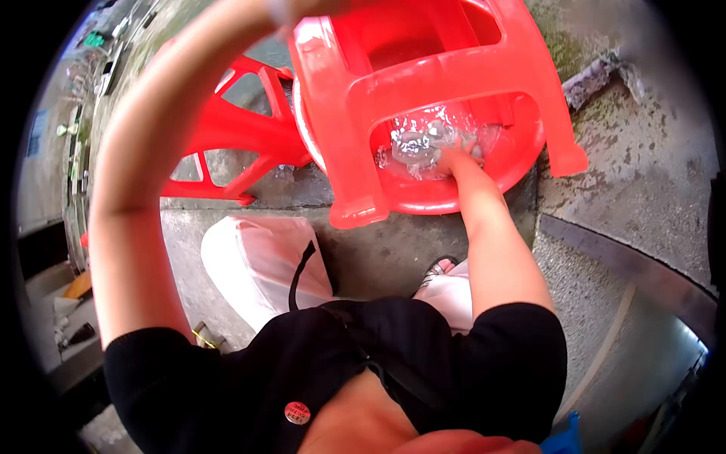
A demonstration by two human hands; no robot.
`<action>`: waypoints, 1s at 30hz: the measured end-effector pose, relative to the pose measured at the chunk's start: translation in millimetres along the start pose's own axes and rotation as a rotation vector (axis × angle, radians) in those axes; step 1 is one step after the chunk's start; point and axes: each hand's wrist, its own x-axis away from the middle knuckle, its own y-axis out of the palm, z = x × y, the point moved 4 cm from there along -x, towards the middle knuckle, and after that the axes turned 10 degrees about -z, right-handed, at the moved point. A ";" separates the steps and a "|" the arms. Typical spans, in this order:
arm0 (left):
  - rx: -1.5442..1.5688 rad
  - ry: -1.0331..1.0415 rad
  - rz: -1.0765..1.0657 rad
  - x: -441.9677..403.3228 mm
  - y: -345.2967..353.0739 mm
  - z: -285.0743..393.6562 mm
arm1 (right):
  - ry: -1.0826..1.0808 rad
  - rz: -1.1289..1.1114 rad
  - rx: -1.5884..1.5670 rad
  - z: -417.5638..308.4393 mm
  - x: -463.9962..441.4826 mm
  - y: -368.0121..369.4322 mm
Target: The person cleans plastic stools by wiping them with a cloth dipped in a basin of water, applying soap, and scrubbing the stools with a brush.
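A red plastic stool is tilted over a round red basin with water in it. My left arm arches up to the top edge, where part of my left hand shows against the stool; its fingers are out of sight. Through the stool's opening, my right hand reaches into the basin. Its fingers look curled in the splashing water, among greyish shapes that could be a wet cloth or foam. Glare and motion blur hide what it grips.
Another red stool lies beside the basin on the left. A grey rag-like thing lies on the wet concrete at the upper right. A metal edge strip crosses the floor on the right. My sandalled foot is close to the basin.
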 end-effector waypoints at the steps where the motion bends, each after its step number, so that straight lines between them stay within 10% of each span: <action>1: -0.117 -0.010 -0.084 17.6 26.2 -22.0 | -0.006 0.067 -0.036 9.2 -17.4 9.4; 6: -0.110 0.020 0.079 48.6 93.0 -47.0 | -0.107 0.105 -0.783 39.9 -97.0 4.5; 8: -0.306 -0.015 -0.051 49.6 108.2 -63.0 | 0.030 0.437 -1.321 13.4 -31.2 -42.0; 15: -0.254 0.105 -0.017 49.5 101.9 -59.2 | -0.165 1.039 -0.244 -26.7 -147.8 -81.4; 19: -0.226 0.128 -0.037 51.4 103.5 -66.7 | 0.233 0.748 -0.065 -7.3 -115.3 -98.7; 23: -0.226 0.100 -0.049 48.0 105.8 -66.3 | 0.090 0.152 -0.051 -0.2 -53.0 -111.7; 30: -0.236 0.104 0.046 43.0 106.3 -61.4 | 0.085 0.324 -0.364 -4.4 -59.7 -78.8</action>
